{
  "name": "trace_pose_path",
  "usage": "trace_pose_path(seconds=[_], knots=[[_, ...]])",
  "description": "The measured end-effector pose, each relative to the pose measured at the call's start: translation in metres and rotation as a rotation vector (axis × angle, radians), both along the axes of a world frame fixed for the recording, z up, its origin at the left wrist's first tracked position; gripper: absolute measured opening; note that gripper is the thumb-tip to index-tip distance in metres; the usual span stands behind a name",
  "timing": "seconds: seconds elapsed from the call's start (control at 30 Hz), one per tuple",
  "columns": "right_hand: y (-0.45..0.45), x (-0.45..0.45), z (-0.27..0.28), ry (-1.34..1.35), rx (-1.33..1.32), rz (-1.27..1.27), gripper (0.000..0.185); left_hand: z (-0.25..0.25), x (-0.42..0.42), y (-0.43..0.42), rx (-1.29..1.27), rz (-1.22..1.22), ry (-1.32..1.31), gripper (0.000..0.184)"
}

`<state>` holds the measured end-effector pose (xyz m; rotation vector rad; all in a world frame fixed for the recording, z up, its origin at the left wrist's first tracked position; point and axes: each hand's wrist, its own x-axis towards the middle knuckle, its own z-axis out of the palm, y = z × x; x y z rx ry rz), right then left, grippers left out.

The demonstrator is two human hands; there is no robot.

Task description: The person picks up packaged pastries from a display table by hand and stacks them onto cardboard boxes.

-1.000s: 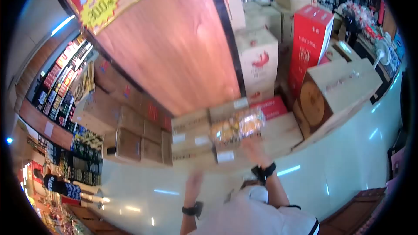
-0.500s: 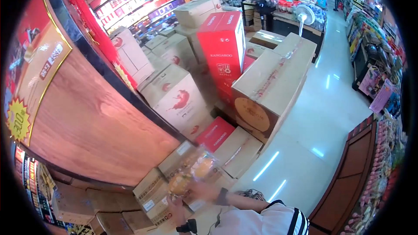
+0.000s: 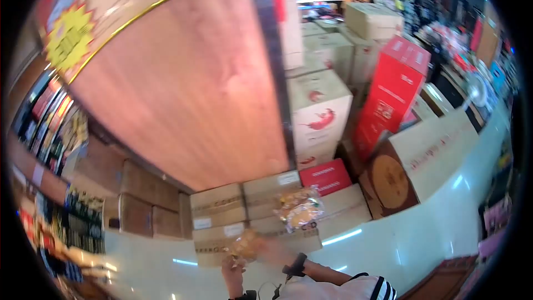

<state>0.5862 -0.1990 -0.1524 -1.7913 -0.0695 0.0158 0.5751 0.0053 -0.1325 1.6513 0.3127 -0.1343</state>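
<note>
My left hand (image 3: pixel 232 270) is closed on the lower edge of a clear plastic packet (image 3: pixel 244 245) with golden-brown contents, possibly bread. My right hand (image 3: pixel 271 251), smeared by motion, is just right of that packet; its fingers cannot be made out. A second clear packet (image 3: pixel 300 209) with similar contents and shiny wrapping lies on top of the low cardboard cartons (image 3: pixel 221 195), beyond my right hand. Those cartons stand in a low stack in front of me.
A wood-faced panel (image 3: pixel 194 100) rises behind the cartons. To the right are a tall red box (image 3: pixel 387 103), white cartons with red print (image 3: pixel 321 119) and a large tilted carton (image 3: pixel 438 158). Brown boxes (image 3: pixel 137 191) stand at left. The glossy floor (image 3: pixel 161 258) shows around the stack.
My view has turned left, so the scene shifts right. The two packets, close together before, are now farther apart: one at my left hand, the other on the cartons.
</note>
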Motion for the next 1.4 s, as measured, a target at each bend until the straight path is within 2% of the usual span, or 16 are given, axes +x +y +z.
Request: trace_pose_path(seconds=[0.07,0.13,0.2,0.3,0.37,0.43,0.5,0.53,0.57,0.63,1.0,1.13,1.2,1.3,1.33,1.4], knots=[[0.006,0.001,0.021,0.149,-0.104,0.030,0.030,0.023,-0.019,0.010,-0.131,0.020,0.054,0.045],[0.015,0.004,0.026,-0.047,-0.199,-0.033,0.031,0.059,-0.034,0.007,-0.197,0.033,0.084,0.044],[0.025,0.002,0.029,-0.145,-0.324,-0.134,0.035,0.061,-0.053,0.017,-0.244,0.060,0.047,0.041],[0.027,-0.012,0.073,-0.330,-0.513,-0.093,0.039,0.064,-0.079,0.036,-0.287,0.117,0.046,0.042],[0.041,-0.022,0.058,-0.023,-0.323,0.036,0.035,0.064,-0.100,0.040,-0.433,0.223,0.019,0.042],[0.053,-0.031,0.075,0.227,-0.069,0.206,0.034,0.062,-0.119,0.044,-0.434,0.291,-0.008,0.041],[0.073,-0.039,0.036,0.173,0.032,0.234,0.039,0.056,-0.130,0.053,-0.479,0.434,-0.099,0.038],[0.076,-0.048,0.042,0.272,0.252,0.279,0.039,0.036,-0.135,0.073,-0.670,0.343,-0.088,0.045],[0.082,-0.051,0.073,0.399,0.387,0.398,0.045,0.035,-0.144,0.079,-0.637,0.382,-0.094,0.045],[0.102,-0.069,0.111,0.576,0.499,0.378,0.047,0.042,-0.162,0.080,-0.580,0.420,-0.056,0.046],[0.202,-0.160,0.091,0.515,0.181,0.801,0.049,0.104,-0.287,0.127,-0.704,0.565,-0.294,0.045],[0.240,-0.196,0.091,0.415,0.110,0.907,0.050,0.103,-0.342,0.144,-0.501,0.688,-0.385,0.050],[0.257,-0.206,0.086,0.214,0.049,0.960,0.050,0.114,-0.369,0.159,-0.396,0.740,-0.435,0.052],[0.285,-0.219,0.093,-0.076,0.000,1.039,0.051,0.081,-0.406,0.183,-0.176,0.819,-0.514,0.055],[0.294,-0.233,0.099,0.376,0.114,0.924,0.053,0.071,-0.415,0.187,-0.070,0.855,-0.554,0.056],[0.310,-0.249,0.089,0.300,0.087,1.084,0.057,0.077,-0.450,0.192,-0.001,0.908,-0.521,0.059]])
